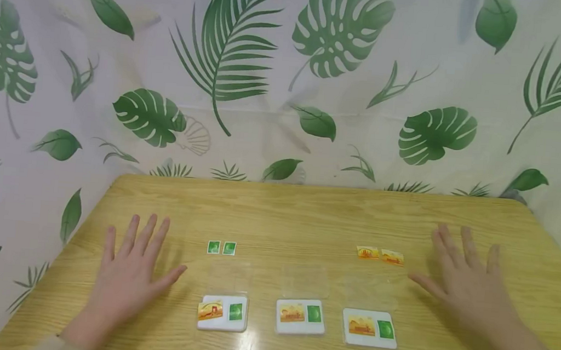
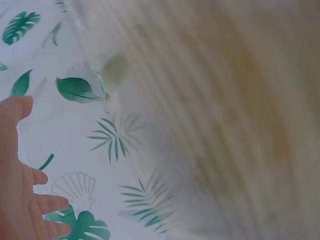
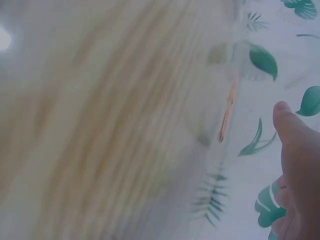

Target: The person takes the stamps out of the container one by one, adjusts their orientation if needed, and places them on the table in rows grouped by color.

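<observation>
My left hand is spread with straight fingers at the left of the table, holding nothing. On the other side, my right hand is spread the same way, its outline blurred. Between them stand three small flat white cases, the left one, the middle one and the right one. Each bears one orange stamp and one green stamp. On the left case the orange stamp sits askew, over the case's left edge. Two green stamps lie behind at left, two orange stamps at right.
Clear lids, such as the middle one, extend behind the cases. The wooden table ends at a white cloth with green leaf prints. In the wrist views the tabletop is pale and hazy.
</observation>
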The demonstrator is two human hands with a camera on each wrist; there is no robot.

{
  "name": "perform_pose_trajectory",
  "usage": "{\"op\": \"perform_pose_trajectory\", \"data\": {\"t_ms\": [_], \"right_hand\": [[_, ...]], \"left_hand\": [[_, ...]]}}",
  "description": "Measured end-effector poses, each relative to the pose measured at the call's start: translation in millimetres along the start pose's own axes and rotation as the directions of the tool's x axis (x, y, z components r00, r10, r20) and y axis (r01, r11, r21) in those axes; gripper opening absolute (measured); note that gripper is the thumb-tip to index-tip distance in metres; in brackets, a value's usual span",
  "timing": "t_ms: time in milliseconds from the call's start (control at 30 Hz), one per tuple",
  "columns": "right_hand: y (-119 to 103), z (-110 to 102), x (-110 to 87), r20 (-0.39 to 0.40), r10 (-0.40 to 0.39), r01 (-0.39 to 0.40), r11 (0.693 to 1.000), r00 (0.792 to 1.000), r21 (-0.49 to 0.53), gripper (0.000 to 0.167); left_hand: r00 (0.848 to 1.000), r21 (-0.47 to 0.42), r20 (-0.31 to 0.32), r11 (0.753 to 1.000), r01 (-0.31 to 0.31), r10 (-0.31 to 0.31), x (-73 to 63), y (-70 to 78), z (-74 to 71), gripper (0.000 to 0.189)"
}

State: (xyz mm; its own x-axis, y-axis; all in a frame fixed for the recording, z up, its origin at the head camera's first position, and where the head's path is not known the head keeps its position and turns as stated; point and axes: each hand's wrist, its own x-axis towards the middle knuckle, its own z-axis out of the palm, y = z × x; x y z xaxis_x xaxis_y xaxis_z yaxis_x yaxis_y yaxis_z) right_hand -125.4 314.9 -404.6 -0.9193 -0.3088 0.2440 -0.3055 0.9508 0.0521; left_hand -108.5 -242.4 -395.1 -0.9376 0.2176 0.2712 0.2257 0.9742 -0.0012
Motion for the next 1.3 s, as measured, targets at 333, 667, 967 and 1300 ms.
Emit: {"op": "perform_pose_trajectory", "data": {"t_ms": [333,667,967,1300], "right_hand": [[-52,-18,17.7,0.004,0.006,-0.008,0.832,1.000,0.554,0.063],[-115,-23,31.1,-0.030,-0.119,0.098,0.617,0.992,0.781,0.043],[-162,-19,48.1,0.004,-0.208,0.070,0.347,0.978,0.935,0.041],[-203,-13,60.3,0.061,-0.285,0.020,0.275,0.957,0.961,0.036]], "left_hand": [[1.000,-0.403,0.014,0.915,0.013,-0.008,-10.9,21.7,-3.5,0.080],[0.984,-0.835,0.163,0.519,0.180,-0.078,-24.9,36.6,6.9,0.059],[0.958,-0.942,0.241,0.199,0.270,-0.157,-31.3,40.6,11.8,0.051],[0.964,-0.953,0.233,0.167,0.253,-0.131,-35.8,43.7,23.6,0.055]]}}
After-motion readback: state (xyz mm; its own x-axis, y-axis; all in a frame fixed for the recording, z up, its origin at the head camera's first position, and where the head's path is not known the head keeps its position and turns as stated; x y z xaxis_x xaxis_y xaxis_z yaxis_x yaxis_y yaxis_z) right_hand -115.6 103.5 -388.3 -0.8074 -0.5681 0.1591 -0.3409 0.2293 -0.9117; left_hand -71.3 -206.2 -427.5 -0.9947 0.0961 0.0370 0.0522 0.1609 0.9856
